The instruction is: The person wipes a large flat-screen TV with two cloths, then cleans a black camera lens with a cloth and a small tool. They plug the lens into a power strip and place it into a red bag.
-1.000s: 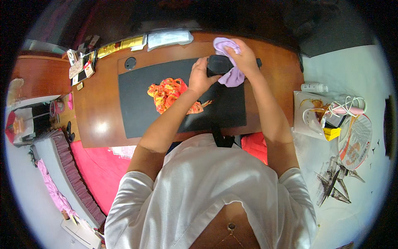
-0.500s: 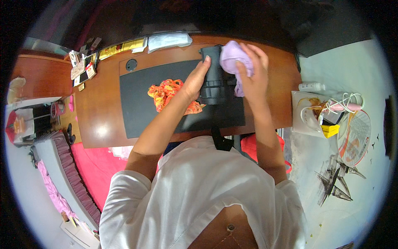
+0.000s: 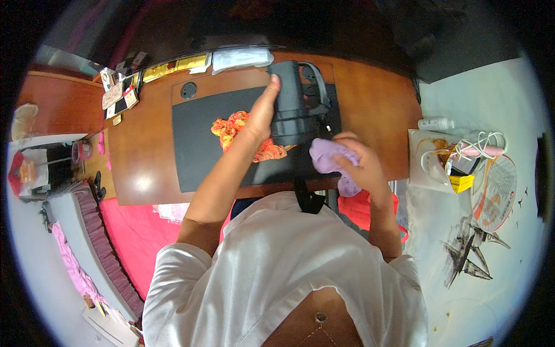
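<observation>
A dark grey, jug-like container (image 3: 287, 95) with a loop handle on its right side is held up over the black desk mat (image 3: 193, 162). My left hand (image 3: 265, 113) is closed around its left side, thumb towards the top; the other fingers are hidden behind it. My right hand (image 3: 365, 166) grips a crumpled lilac cloth (image 3: 328, 155) beside the container's lower right end. The cloth hangs below the fingers, apart from the handle. Partly behind my left forearm, a bunched orange and yellow patterned cloth (image 3: 230, 127) lies on the mat.
The brown wooden desk (image 3: 139, 156) spreads around the mat. Flat packets (image 3: 241, 58) line its far edge. On the right, a white bin (image 3: 425, 162) holds a cable and a yellow box, with a white bottle (image 3: 436, 123) and a badminton racket (image 3: 496, 194) close by.
My right hand has brought the lilac cloth down and towards me from the container's upper right side. The container has turned in my left hand, and its loop handle now shows.
</observation>
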